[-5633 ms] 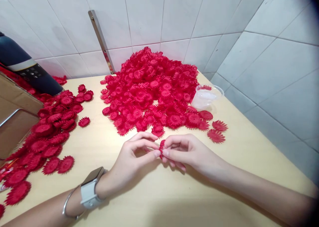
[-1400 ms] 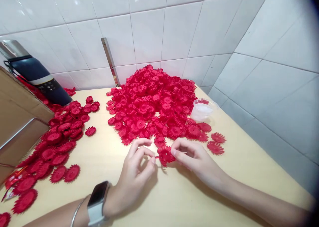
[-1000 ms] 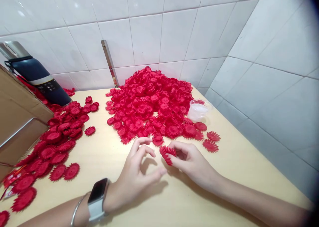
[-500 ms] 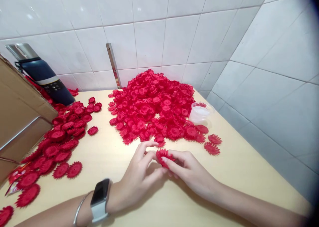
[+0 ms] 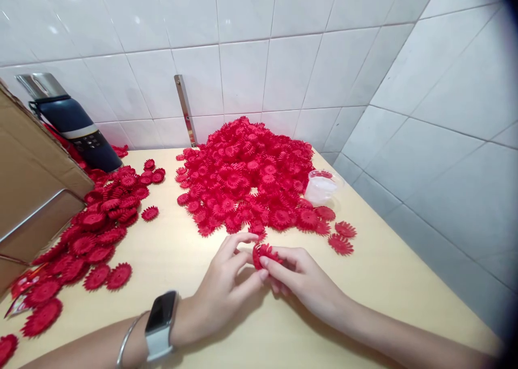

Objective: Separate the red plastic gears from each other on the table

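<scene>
— So where is the red flower piece [image 5: 262,252] sitting?

— Pinched between both hands, just above the bench [image 5: 380,282], in front of the big red pile [image 5: 246,175]. The right hand [image 5: 301,280] has its fingertips closed on the piece from the right side.

— And the left hand [image 5: 226,282]?

— Curled in from the other side (a smartwatch [image 5: 159,326] and a bangle [image 5: 125,342] on that wrist), thumb and forefinger closed against the same piece.

— Anything nearby?

— A second spread of red pieces [image 5: 93,229] lies to the left, and a clear plastic cup [image 5: 321,185] rests by the big pile's right edge.
</scene>
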The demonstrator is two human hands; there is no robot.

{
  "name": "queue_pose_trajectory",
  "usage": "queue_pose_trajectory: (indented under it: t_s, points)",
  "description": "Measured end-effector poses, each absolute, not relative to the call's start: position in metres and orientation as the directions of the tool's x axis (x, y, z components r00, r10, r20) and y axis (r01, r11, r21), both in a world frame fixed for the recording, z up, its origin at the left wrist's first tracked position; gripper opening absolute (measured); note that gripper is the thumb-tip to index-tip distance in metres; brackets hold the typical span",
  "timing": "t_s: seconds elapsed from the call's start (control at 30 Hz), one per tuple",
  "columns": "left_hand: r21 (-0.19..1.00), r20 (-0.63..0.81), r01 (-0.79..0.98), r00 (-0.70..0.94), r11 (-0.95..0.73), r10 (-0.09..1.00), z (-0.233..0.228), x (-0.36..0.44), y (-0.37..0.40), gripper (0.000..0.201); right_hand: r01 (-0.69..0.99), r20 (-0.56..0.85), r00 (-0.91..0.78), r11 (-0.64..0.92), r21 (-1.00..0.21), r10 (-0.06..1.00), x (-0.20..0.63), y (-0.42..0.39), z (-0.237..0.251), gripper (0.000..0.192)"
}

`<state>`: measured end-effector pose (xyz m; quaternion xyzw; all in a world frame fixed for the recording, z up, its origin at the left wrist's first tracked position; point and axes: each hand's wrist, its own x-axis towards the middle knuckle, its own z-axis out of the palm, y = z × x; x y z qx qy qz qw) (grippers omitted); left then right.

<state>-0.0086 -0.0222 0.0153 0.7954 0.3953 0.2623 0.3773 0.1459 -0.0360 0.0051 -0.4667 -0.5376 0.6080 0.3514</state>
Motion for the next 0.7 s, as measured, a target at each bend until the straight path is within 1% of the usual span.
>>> queue_pose_trajectory:
  t_s: [0.23,0.47,0.6,0.7]
  points:
    - [0.837,0.093,0.416,0.533,-0.356,0.841,0.012,-0.01,-0.02,0.025,0.077,-0.205,-0.329,-0.19,-0.979,0.922,0.145,-0.034,0.0,0.026]
    - [0.854,0.075,0.403,0.532,-0.33,0.843,0.01,-0.009,-0.017,0.025,0.11,-0.206,-0.372,-0.178,-0.978,0.905,0.148,-0.034,0.001,0.024]
    - [0.855,0.084,0.37,0.592,-0.363,0.801,0.01,-0.011,-0.018,0.02,0.146,-0.188,-0.462,-0.135,-0.98,0.867,0.155,-0.03,0.001,0.023]
    - [0.857,0.087,0.341,0.644,-0.387,0.76,0.011,-0.012,-0.019,0.019,0.175,-0.218,-0.581,-0.141,-0.974,0.784,0.167,-0.021,0.002,0.022]
